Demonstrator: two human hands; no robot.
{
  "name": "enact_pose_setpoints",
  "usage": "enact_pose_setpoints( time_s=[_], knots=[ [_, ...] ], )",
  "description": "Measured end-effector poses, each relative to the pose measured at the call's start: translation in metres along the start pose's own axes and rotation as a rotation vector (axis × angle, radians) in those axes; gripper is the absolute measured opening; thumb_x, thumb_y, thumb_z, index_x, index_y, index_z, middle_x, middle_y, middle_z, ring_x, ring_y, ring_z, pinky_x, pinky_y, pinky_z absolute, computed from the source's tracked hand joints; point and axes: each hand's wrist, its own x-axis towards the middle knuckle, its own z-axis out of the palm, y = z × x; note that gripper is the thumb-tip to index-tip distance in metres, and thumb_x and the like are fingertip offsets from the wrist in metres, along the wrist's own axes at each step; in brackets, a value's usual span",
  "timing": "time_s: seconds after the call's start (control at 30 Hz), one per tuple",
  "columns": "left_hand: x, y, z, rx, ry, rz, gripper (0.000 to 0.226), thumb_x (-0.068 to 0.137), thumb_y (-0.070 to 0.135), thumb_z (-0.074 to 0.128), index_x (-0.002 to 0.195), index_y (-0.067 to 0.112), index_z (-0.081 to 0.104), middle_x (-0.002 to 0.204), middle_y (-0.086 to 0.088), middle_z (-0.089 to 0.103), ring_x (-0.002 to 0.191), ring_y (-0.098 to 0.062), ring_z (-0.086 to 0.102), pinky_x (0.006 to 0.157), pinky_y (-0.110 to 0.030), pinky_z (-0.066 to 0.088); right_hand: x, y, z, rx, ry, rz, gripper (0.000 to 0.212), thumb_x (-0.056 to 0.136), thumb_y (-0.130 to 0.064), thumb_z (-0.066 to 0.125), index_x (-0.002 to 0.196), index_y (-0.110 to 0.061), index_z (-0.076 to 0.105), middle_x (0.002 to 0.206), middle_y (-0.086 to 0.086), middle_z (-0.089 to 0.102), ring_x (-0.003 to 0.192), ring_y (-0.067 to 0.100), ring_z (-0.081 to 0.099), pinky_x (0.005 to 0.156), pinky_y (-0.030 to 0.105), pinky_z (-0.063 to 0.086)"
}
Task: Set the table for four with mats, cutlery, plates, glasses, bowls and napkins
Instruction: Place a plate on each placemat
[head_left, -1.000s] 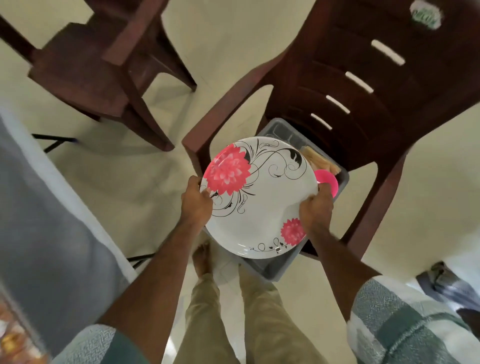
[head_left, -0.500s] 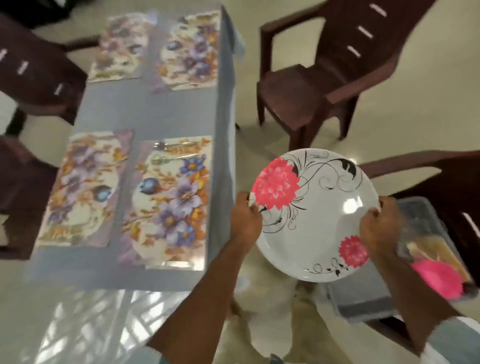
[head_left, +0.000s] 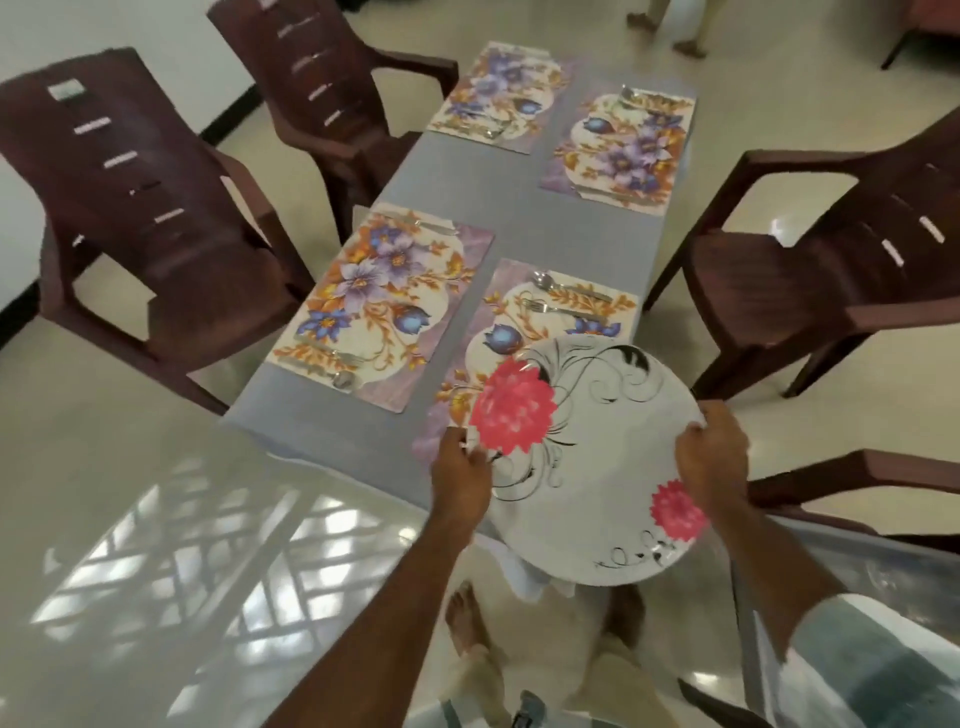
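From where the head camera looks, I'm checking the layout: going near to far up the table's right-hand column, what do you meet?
Floral plate held in both hands → near-right mat with spoon and fork → far-right mat.

I'm looking at a home dining room: brown plastic chairs ring the table, tiled floor beneath.

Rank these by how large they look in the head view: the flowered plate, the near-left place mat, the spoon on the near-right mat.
1. Flowered plate, though it is held nearest the camera, so its lead over the mat is unsure.
2. Near-left place mat.
3. Spoon, clearly smallest.
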Motion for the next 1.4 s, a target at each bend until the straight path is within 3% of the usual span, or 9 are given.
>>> enact_pose_setpoints(
  time_s=[0.1,0.23,0.47,0.73,1.0,1.1,1.27,1.4],
  knots=[
    [0.028,-0.037,-0.046,-0.013,0.117,-0.102,0.015,0.095,0.006,0.056,0.109,0.013,0.059,0.099,-0.006,0.065,0.094,-0.028,0.061,0.078,-0.031,0.045,-0.009,-0.043,0.053,-0.02,-0.11,-0.095,0.029,0.091,0.001,0.05,0.118,-0.003,0.059,0.1,0.009,0.059,0.094,0.03,0.058,0.075,0.031,0.041],
    [0.057,-0.079,-0.091,-0.02,0.222,-0.194,0.016,0.096,0.008,0.055,0.111,0.012,0.059,0.1,-0.006,0.063,0.091,-0.026,0.057,0.076,-0.03,0.04,-0.016,-0.074,0.123,-0.083,-0.236,-0.158,0.041,0.083,-0.001,0.054,0.123,-0.008,0.059,0.109,0.013,0.065,0.101,0.031,0.061,0.083,0.037,0.051],
    [0.091,-0.127,-0.133,-0.015,0.305,-0.312,0.019,0.092,0.008,0.058,0.111,0.01,0.063,0.101,-0.008,0.066,0.092,-0.028,0.059,0.078,-0.033,0.043,-0.025,-0.097,0.197,-0.206,-0.39,-0.193,0.038,0.085,-0.003,0.058,0.122,-0.004,0.054,0.116,0.019,0.065,0.111,0.039,0.06,0.087,0.035,0.046],
    [0.106,-0.143,-0.155,0.016,0.362,-0.353,0.018,0.09,0.008,0.06,0.106,0.01,0.066,0.096,-0.008,0.067,0.09,-0.027,0.059,0.077,-0.033,0.043,-0.035,-0.103,0.225,-0.317,-0.399,-0.293,0.033,0.087,-0.006,0.057,0.12,-0.005,0.054,0.116,0.019,0.068,0.109,0.04,0.064,0.089,0.039,0.05],
    [0.117,-0.147,-0.154,-0.094,0.333,-0.335,0.012,0.09,0.018,0.069,0.102,0.016,0.064,0.096,-0.004,0.066,0.092,-0.025,0.061,0.079,-0.032,0.044,-0.028,-0.103,0.225,-0.313,-0.368,-0.29,0.031,0.089,-0.007,0.058,0.119,-0.003,0.058,0.115,0.02,0.069,0.109,0.04,0.064,0.09,0.043,0.054],
    [0.122,-0.154,-0.152,-0.162,0.327,-0.366,0.018,0.088,0.018,0.072,0.105,0.014,0.067,0.099,-0.005,0.069,0.098,-0.028,0.066,0.084,-0.037,0.051,-0.024,-0.102,0.225,-0.296,-0.38,-0.285,0.027,0.09,-0.007,0.058,0.117,-0.003,0.059,0.113,0.02,0.069,0.107,0.038,0.065,0.088,0.044,0.056],
    [0.124,-0.162,-0.154,-0.333,0.298,-0.42,0.029,0.081,0.021,0.078,0.106,0.009,0.069,0.1,-0.01,0.073,0.098,-0.032,0.071,0.09,-0.048,0.058,-0.018,-0.102,0.223,-0.251,-0.442,-0.222,0.031,0.092,-0.012,0.055,0.122,-0.006,0.061,0.124,0.016,0.06,0.115,0.034,0.057,0.09,0.032,0.045],
    [0.123,-0.161,-0.152,-0.349,0.311,-0.416,0.024,0.085,0.02,0.076,0.105,0.01,0.068,0.098,-0.007,0.072,0.095,-0.029,0.07,0.091,-0.05,0.057,-0.017,-0.1,0.226,-0.273,-0.376,-0.276,0.027,0.092,-0.015,0.061,0.115,-0.001,0.067,0.116,0.018,0.07,0.109,0.034,0.064,0.092,0.037,0.05]
  ],
)
